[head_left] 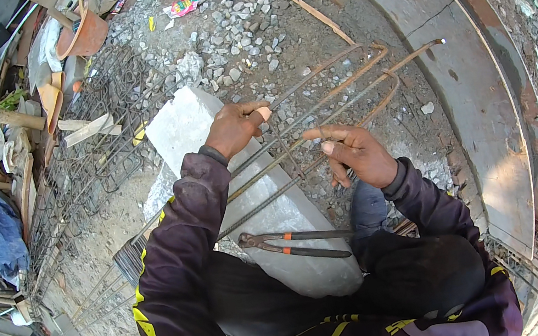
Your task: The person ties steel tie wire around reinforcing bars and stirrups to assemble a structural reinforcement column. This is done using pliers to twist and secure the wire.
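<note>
Your left hand (230, 131) reaches over a pale, chalky-white rectangular block (294, 210), its thumb and forefinger drawn close together beside the uppermost of several long, rust-brown steel bars (255, 211). Whether those fingertips actually grip the bar or the thin, rusty, bent steel tie (290, 155) just beneath them, you cannot tell from here.

Your right hand (360, 155) is half curled, forefinger stretched toward the bars, thumb just under it with a narrow gap, the other fingers bent down below. Anything as fine as a wire between them is too small to make out.

The bars slant between and below both sets of fingers, crossing the block to the lower left and running past your right fingertips to the upper right, where some ends are hooked. The bent tie crosses them between your two hands.

Below your fingers, black-handled steel pincers with orange bands (287, 236) lie on the block. Loose grey gravel (241, 50) spreads beyond your left fingertips, and a narrow strip of brown wood (322, 20) lies beyond your right ones. Well to the right of your right fingers runs a long, curved grey panel (463, 83).
</note>
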`<state>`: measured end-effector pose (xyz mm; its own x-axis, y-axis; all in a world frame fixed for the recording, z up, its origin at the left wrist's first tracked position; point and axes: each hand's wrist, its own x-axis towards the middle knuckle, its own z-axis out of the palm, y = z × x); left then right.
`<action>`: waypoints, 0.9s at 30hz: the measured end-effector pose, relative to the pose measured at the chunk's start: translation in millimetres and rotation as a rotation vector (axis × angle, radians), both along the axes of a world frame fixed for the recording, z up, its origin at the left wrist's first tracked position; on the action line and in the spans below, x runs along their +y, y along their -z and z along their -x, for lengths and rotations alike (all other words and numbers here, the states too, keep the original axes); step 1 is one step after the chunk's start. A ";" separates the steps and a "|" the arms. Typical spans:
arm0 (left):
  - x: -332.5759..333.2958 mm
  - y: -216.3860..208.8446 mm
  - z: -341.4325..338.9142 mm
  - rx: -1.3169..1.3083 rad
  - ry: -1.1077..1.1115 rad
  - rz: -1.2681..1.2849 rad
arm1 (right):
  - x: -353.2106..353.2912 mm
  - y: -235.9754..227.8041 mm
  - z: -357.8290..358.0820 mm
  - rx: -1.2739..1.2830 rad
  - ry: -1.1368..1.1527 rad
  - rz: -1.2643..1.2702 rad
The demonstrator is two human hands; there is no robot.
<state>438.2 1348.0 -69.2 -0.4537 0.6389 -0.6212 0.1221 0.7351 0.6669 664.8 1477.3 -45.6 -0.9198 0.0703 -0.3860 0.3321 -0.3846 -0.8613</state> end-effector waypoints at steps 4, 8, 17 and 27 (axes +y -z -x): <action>2.1 -4.4 4.6 -0.212 -0.146 -0.044 | -6.2 6.8 4.0 0.003 0.007 -0.029; -0.1 -2.8 9.9 -0.363 -0.214 -0.087 | -6.4 8.3 4.9 -0.064 0.012 -0.098; -0.6 -0.8 12.0 -0.345 -0.141 -0.141 | -7.5 7.5 4.4 -0.141 -0.012 -0.155; 5.0 -8.7 16.2 -0.323 -0.138 -0.056 | 13.2 7.7 -3.3 -0.154 0.023 -0.483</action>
<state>422.1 1353.1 -60.5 -0.3240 0.6229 -0.7121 -0.1992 0.6909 0.6950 668.1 1490.5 -53.3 -0.8507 0.2940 -0.4358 0.4658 0.0372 -0.8841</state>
